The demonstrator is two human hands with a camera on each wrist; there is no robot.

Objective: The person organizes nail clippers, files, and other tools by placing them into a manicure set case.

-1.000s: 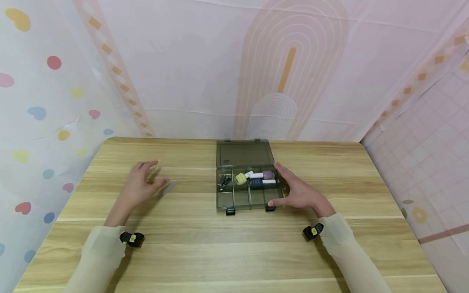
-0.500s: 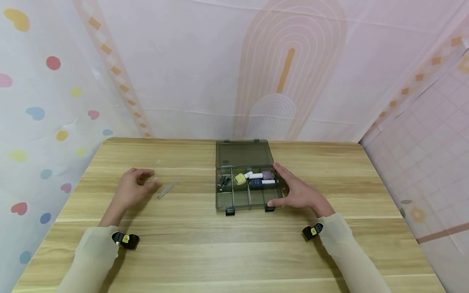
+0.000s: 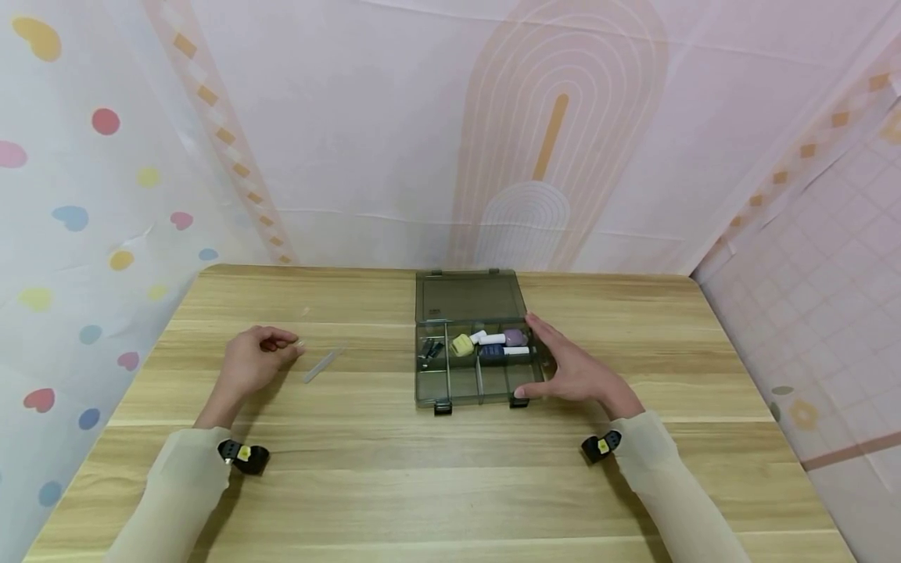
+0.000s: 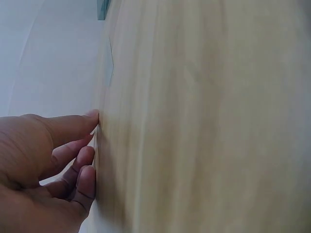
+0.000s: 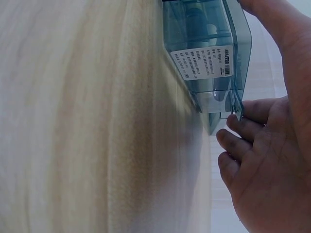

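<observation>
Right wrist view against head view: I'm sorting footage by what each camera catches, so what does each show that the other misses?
Only the right wrist view shows the white printed label on the organizer box's side wall. Only the head view shows the left hand, the thin clear strip beside it, the open lid and the small bottles inside. Both show the right hand against the organizer box on the wooden table.
</observation>
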